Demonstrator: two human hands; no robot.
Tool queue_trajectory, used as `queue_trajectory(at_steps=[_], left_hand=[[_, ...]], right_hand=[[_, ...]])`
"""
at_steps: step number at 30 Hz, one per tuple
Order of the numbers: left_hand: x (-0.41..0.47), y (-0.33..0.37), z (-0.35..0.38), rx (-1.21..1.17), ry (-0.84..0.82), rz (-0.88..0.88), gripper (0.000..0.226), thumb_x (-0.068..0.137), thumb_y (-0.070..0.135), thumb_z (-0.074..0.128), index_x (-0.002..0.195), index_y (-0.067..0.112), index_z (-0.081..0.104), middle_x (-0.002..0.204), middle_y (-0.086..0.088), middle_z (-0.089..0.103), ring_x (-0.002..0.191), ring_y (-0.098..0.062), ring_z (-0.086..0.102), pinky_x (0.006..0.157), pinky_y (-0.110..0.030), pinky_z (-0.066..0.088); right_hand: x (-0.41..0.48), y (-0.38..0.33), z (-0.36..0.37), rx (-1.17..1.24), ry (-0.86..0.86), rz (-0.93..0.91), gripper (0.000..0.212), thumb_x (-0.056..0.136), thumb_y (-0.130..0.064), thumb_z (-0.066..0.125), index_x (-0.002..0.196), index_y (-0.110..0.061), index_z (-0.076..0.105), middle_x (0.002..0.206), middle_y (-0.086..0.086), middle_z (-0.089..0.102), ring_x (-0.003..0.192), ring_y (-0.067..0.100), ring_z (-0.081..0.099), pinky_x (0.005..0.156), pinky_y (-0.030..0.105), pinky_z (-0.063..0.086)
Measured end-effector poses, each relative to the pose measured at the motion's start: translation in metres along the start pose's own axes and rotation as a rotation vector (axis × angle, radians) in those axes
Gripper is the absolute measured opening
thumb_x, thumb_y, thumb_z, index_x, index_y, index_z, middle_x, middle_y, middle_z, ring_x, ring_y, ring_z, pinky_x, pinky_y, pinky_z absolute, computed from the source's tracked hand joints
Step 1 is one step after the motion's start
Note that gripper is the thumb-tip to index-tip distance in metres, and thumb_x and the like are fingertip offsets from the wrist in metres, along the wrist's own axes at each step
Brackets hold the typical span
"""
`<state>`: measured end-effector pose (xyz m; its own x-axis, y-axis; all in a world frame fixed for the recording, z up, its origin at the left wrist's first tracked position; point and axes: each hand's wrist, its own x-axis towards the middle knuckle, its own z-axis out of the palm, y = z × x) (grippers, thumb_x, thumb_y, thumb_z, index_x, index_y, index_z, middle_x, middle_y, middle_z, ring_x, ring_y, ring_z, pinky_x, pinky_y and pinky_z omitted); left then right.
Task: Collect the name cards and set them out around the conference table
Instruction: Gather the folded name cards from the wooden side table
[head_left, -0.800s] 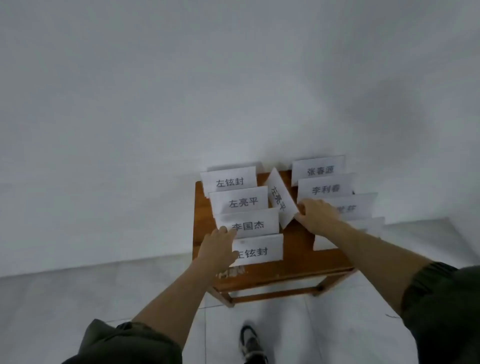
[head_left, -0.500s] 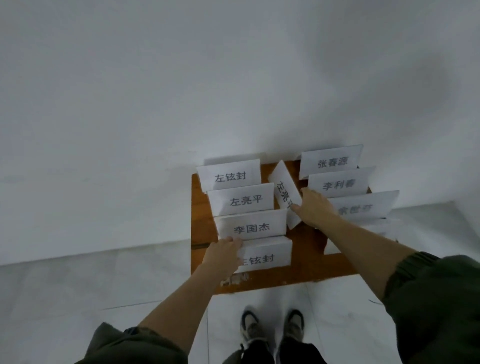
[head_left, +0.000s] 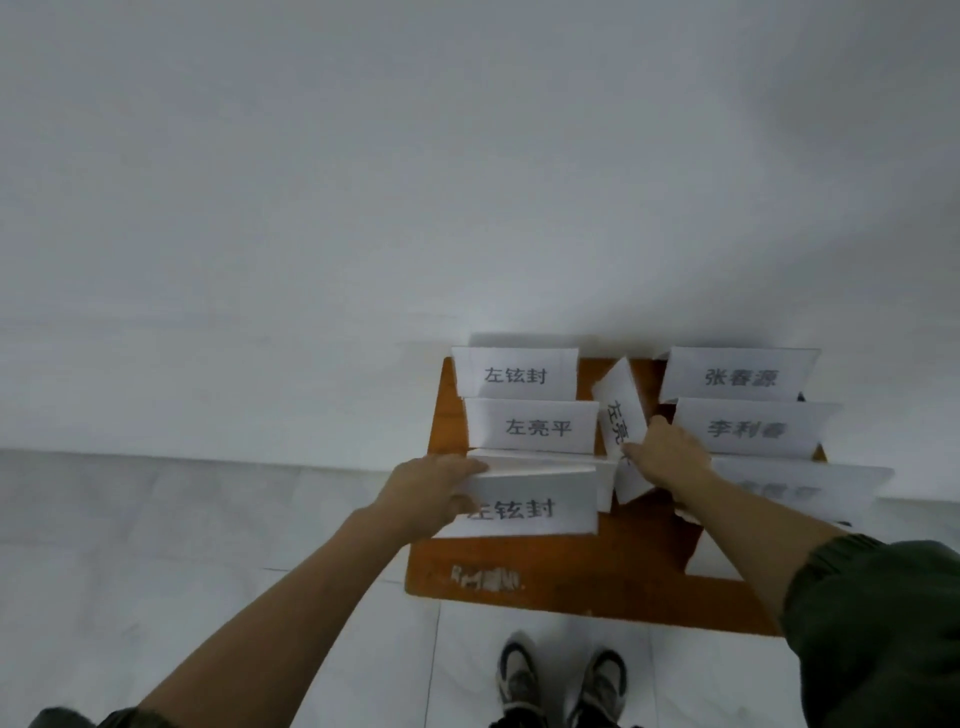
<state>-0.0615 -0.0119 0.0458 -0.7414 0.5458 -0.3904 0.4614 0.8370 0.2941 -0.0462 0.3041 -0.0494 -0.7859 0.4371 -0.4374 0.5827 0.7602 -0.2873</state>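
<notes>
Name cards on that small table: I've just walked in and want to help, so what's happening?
A person stands at a wooden table, picking up folded name cards. The left hand grips the nearest card by its left end; the right hand holds the sideways card in the middle. The other cards stand in two rows.

Blurred print on the name card (head_left: 810, 488) beyond the right hand (head_left: 667, 457)

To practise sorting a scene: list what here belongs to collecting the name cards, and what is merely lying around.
Job: name cards; left hand; right hand.
Around: wooden table; torn sticker; shoes; floor tiles; wall.
</notes>
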Motion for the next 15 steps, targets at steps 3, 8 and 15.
queue_trajectory(at_steps=[3, 8, 15], left_hand=[[0.004, -0.001, -0.035, -0.005, 0.079, -0.028, 0.042, 0.092, 0.041, 0.057, 0.133, 0.035, 0.05, 0.125, 0.009, 0.061, 0.11, -0.015, 0.058, 0.089, -0.034, 0.05], [0.038, -0.006, -0.081, 0.033, 0.207, -0.053, 0.044, 0.094, 0.036, 0.055, 0.137, 0.033, 0.046, 0.129, 0.007, 0.058, 0.11, -0.018, 0.055, 0.086, -0.033, 0.044], [0.13, -0.02, -0.098, 0.18, 0.194, -0.05, 0.045, 0.094, 0.032, 0.054, 0.139, 0.03, 0.044, 0.13, 0.002, 0.058, 0.109, -0.022, 0.057, 0.086, -0.035, 0.046]], right_hand=[[0.002, 0.0, -0.001, -0.001, -0.005, -0.014, 0.039, 0.091, -0.043, 0.06, 0.112, -0.012, 0.049, 0.104, 0.01, 0.061, 0.088, 0.025, 0.06, 0.078, 0.04, 0.055], [0.005, 0.001, -0.001, -0.019, -0.023, -0.009, 0.039, 0.09, -0.044, 0.06, 0.112, -0.013, 0.05, 0.096, 0.007, 0.058, 0.08, 0.021, 0.056, 0.065, 0.032, 0.048], [0.009, 0.005, 0.004, 0.004, -0.048, 0.015, 0.044, 0.088, -0.046, 0.059, 0.12, -0.018, 0.046, 0.094, 0.0, 0.055, 0.083, 0.019, 0.056, 0.068, 0.031, 0.045]])
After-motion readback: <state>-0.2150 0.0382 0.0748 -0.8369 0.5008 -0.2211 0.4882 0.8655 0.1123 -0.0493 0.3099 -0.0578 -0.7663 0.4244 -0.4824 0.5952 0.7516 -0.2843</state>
